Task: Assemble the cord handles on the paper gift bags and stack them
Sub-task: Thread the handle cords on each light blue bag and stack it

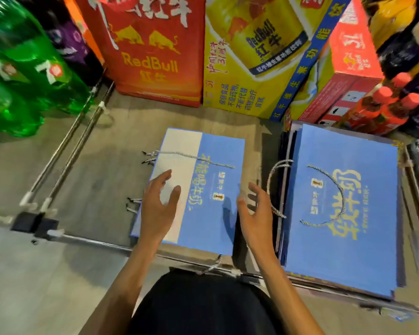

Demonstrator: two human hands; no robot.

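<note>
- On the floor in front of the seated person, a blue paper gift bag [211, 213] lies flat, its white panel on the left.
- A twisted cord [196, 157] lies loose across its upper part, with the dark tips hanging past the left edge. More cord ends [133, 204] poke out lower on that side.
- The left hand [159, 209] is spread wide over the white panel and holds nothing. Whether it touches the paper, I cannot tell.
- The right hand [254, 213] hangs at the bag's right edge, fingers loosely parted and empty.
- Just beside it sits the stack of finished bags [344, 262], the top one wearing a looped handle [334, 197].
- The step looks like fitting this bag's handle. The next move likely calls for pinching a cord tip and finding its hole.
</note>
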